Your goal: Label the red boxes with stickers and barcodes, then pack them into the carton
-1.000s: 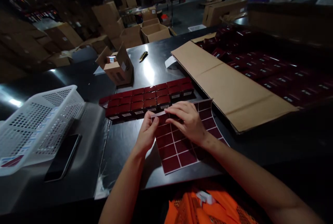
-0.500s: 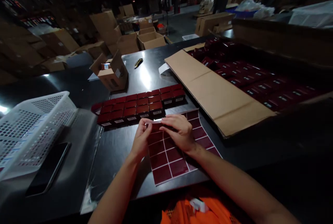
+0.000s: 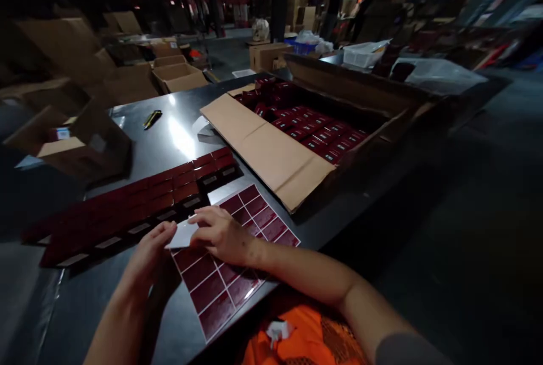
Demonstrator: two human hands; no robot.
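Observation:
A sheet of dark red stickers (image 3: 207, 280) with white grid lines lies on the metal table before me. Its upper left corner is bent up, showing a white underside. My left hand (image 3: 155, 246) pinches that white edge between thumb and fingers. On the other side of the white part, my right hand (image 3: 223, 235) has its fingers curled onto it, and the wrist rests over the sheet. Just beyond my hands, rows of small dark red boxes (image 3: 161, 188) with white labels on their sides stand packed together.
A large open carton (image 3: 271, 147) full of dark red boxes stands to the right, one flap folded toward me. At the left is a small open cardboard box (image 3: 89, 150). A yellow-black box cutter (image 3: 153, 119) lies farther back. Plastic bins (image 3: 365, 55) stand behind.
My view has swung to the right, so the table's things shift left. The sheet's corner is now bent up farther, showing more white between my hands.

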